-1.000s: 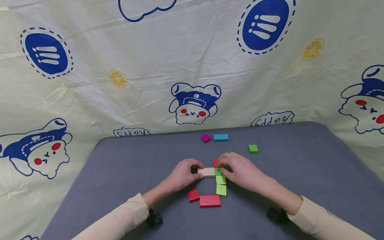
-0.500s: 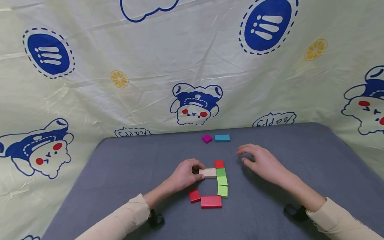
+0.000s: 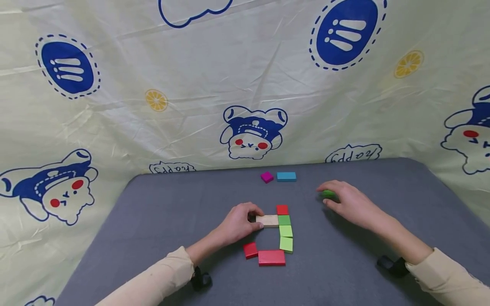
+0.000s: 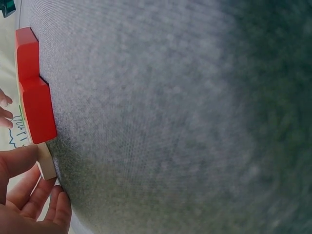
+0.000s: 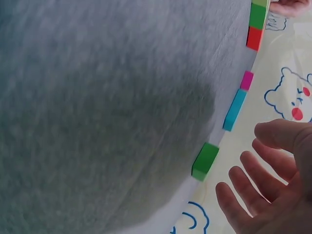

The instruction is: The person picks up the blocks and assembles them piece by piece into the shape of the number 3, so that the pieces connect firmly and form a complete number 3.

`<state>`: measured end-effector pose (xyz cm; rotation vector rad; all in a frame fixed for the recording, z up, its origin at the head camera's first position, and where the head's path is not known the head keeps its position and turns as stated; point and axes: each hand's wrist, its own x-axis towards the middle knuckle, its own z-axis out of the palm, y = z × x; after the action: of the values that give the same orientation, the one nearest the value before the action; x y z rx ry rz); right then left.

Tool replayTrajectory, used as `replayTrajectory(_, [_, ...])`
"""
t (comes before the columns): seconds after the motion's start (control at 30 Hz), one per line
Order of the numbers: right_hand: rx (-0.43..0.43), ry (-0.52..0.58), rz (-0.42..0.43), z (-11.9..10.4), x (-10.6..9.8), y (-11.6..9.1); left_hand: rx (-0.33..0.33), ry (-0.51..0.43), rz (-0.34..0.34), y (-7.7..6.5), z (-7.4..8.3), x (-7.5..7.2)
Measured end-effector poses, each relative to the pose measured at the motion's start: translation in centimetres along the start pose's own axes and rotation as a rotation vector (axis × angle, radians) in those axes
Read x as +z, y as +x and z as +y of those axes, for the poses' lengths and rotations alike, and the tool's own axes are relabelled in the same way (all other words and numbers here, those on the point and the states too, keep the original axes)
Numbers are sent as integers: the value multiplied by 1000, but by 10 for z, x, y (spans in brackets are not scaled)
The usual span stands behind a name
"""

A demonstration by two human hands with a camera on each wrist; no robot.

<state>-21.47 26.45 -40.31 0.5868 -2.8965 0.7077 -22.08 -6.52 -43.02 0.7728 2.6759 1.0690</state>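
My left hand [image 3: 238, 223] pinches the left end of a pale wooden block [image 3: 270, 220] between thumb and fingers; the block lies flat on the table. At the block's right end is a column: a red block [image 3: 282, 210] at the top, a green block [image 3: 284, 220] under it, and two light green blocks [image 3: 286, 231] below. My right hand [image 3: 351, 204] hovers with spread fingers over a separate green block [image 3: 328, 194], which it partly hides. In the right wrist view, a gap shows between the fingertips [image 5: 225, 187] and that green block [image 5: 205, 161].
A red rectangular block [image 3: 272, 258] and a smaller tilted red block [image 3: 250, 250] lie at the near end of the column. Near the far table edge lie a magenta block [image 3: 267, 177] and a blue block [image 3: 286, 176]. A printed cloth [image 3: 199, 127] hangs behind the grey table [image 3: 183, 199].
My right hand has left the column's red and green blocks and moved right and away, over the separate green block. My left hand keeps its pinch on the wooden block.
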Motion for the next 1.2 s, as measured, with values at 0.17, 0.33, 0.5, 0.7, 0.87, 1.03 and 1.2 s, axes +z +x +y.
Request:
replayTrajectory(0.17, [-2,-19,-11,10,0,5,-10,7,7,-2,0,0])
replayTrajectory(0.33, [16,-51,-57,19,-2,9,-4,5,8,-1,0,0])
replayTrajectory(0.5, [26,-57,-86,25,-2,12,-4,2,8,-1,0,1])
replayTrajectory(0.7, [58,-48,-92,33,1,16,0,-4,10,-1,-1,2])
replayTrajectory(0.87, [59,-41,-80,37,3,19,-4,-6,11,0,-1,3])
replayTrajectory(1.03, [40,-39,-72,36,4,20,-5,0,10,1,-1,3])
replayTrajectory(1.2, [31,-30,-73,30,5,21,-9,2,8,1,0,3])
